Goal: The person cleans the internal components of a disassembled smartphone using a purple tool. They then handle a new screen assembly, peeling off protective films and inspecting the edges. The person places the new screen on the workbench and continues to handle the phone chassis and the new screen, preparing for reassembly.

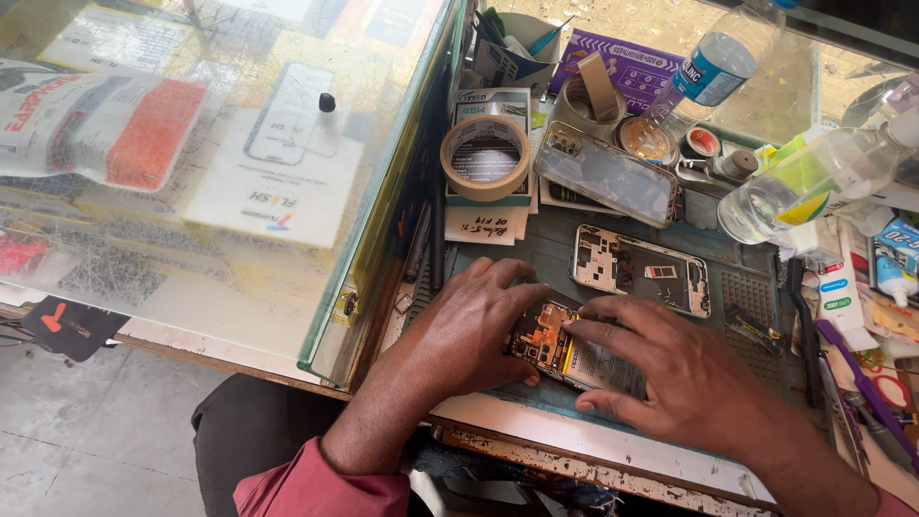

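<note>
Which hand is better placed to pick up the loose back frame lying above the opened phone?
Probably the right hand: the back frame lies just beyond its fingers. The left hand steadies the opened phone at its circuit-board end.

A cluttered repair bench (593, 442) carries a blue-grey work mat (728, 251), an opened phone (565, 349) near, masking tape (485, 158) far left.

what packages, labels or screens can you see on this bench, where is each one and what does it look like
Flat packet: under the glass counter, far left, white with an orange panel.
White card: under the glass, centre, rectangular, phone outline.
Purple box: bench rear, flat.
Bottle label: rear bottle, blue and white.
Phone screen: behind both hands, dark, reflective.
</note>
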